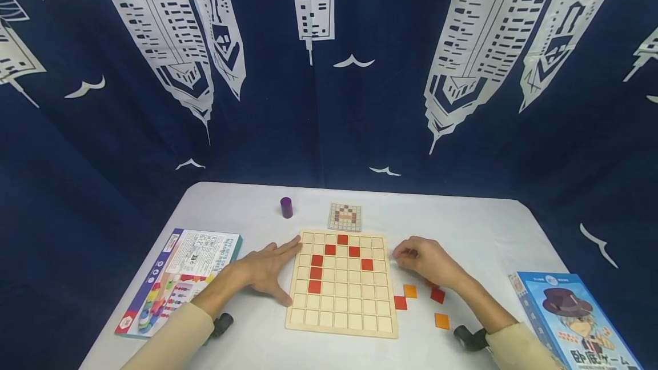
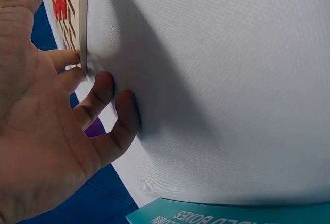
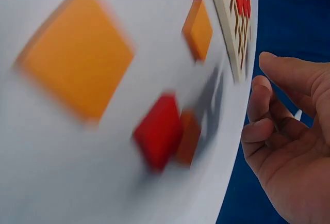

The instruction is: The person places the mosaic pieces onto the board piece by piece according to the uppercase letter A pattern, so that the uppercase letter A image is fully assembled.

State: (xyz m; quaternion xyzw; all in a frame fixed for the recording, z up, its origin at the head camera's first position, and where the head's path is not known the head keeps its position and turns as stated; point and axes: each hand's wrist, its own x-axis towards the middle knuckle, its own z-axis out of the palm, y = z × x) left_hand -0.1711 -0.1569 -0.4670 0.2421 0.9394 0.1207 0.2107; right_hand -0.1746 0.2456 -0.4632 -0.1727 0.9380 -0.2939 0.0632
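A wooden grid board (image 1: 341, 304) lies on the table with several red tiles (image 1: 316, 273) set in its cells. My left hand (image 1: 264, 269) is spread along the board's left side, thumb and fingertips touching its edge. Just off the right edge, my right hand (image 1: 424, 258) hovers with loosely bent fingers. In the right wrist view, its thumb and fingertips are apart and nothing shows between them. Loose tiles lie below that hand: an orange tile (image 1: 409, 291), a red tile (image 1: 400, 302), another red tile (image 1: 437, 296) and a second orange tile (image 1: 441, 321). A darker tile (image 3: 190, 137) is partly hidden behind a red one.
Behind the board lies a small pattern card (image 1: 345, 217), with a purple cylinder (image 1: 286, 208) to its left. A colourful box (image 1: 180, 281) is at the left, partly under the left forearm. A blue box (image 1: 576, 318) stands at the right beside the right forearm.
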